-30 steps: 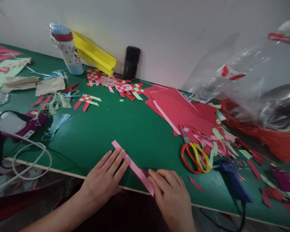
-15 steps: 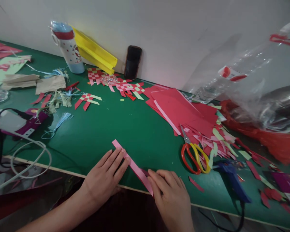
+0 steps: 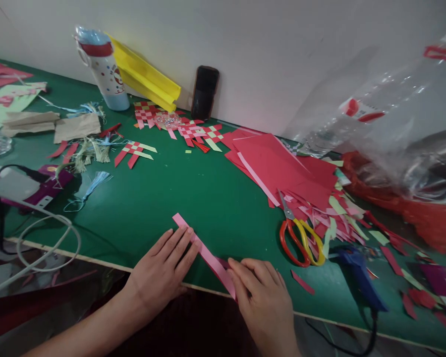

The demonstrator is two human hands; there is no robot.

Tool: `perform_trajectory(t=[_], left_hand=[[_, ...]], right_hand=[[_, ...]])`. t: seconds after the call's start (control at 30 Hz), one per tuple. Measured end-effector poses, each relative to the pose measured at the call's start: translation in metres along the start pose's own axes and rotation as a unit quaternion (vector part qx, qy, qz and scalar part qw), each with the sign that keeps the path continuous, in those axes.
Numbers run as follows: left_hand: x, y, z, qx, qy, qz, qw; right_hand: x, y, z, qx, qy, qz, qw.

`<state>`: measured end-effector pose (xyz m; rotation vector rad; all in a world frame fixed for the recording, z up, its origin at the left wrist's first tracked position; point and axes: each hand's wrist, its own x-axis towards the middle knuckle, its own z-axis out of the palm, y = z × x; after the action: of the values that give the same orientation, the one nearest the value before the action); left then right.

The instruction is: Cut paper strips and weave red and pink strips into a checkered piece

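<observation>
A pink paper strip (image 3: 209, 259) lies slantwise near the front edge of the green table (image 3: 159, 191). My left hand (image 3: 166, 265) rests flat with fingers stretched out, its fingertips pressing on the strip's upper part. At the strip's lower end, my right hand (image 3: 262, 295) pinches the paper between thumb and forefinger. A darker strip edge shows beneath the pink one there, partly hidden by the fingers. To the right of my right hand lie scissors (image 3: 303, 243) with one red and one yellow handle, blades pointing away.
Red paper sheets (image 3: 278, 166) and paper scraps (image 3: 338, 223) pile up at right, near a blue glue gun (image 3: 362, 277). Woven paper pieces (image 3: 188, 130), a phone (image 3: 205, 93), a bottle (image 3: 109, 79) and a yellow folded holder (image 3: 144, 74) stand or lie by the wall. Tassels (image 3: 92, 188) lie left.
The view has shifted slightly. Both hands keep nearly the same place on the pink paper strip, which has hardly moved.
</observation>
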<state>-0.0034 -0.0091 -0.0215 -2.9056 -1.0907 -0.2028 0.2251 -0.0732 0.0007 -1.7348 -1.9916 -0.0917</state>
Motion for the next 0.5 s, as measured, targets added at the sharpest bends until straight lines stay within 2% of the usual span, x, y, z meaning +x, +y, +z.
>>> perform_trajectory(t=[0.5], left_hand=[[0.0006, -0.0007, -0.0011, 0.012, 0.008, 0.007, 1.000]], right_hand=[[0.0001, 0.0039, -0.0011, 0.002, -0.008, -0.005, 1.000]])
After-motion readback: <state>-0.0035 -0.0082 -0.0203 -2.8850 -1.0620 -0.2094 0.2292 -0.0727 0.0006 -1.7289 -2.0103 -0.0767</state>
